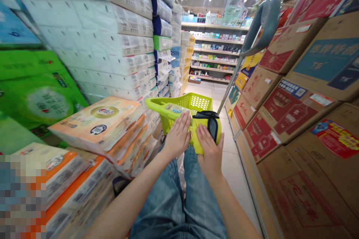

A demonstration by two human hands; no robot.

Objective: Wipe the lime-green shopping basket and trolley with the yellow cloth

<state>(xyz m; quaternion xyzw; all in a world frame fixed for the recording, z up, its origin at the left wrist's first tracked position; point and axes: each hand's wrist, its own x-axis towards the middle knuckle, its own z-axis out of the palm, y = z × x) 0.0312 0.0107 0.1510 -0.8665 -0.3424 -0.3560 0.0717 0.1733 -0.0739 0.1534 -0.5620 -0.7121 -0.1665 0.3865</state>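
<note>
A yellow folded fabric item (198,141) with black trim lies over the near right side of a lime-green shopping basket (179,101). My right hand (209,147) is on it, fingers bent over its front and thumb at its right edge. Flat and stretched out, my left hand (177,134) rests by the basket's lime-green handle (168,111), close to the item's left edge. Nothing shows in that hand. What the yellow item is exactly, I cannot make out. Below are my legs in blue jeans (168,198).
Stacked white tissue packs (92,33) and orange tissue packs (103,115) stand on the left. Cardboard cartons (303,108) line the right side. A slanted metal pole (228,91) bears a grey-blue loop (273,15). Stocked shelves (215,39) stand at the back.
</note>
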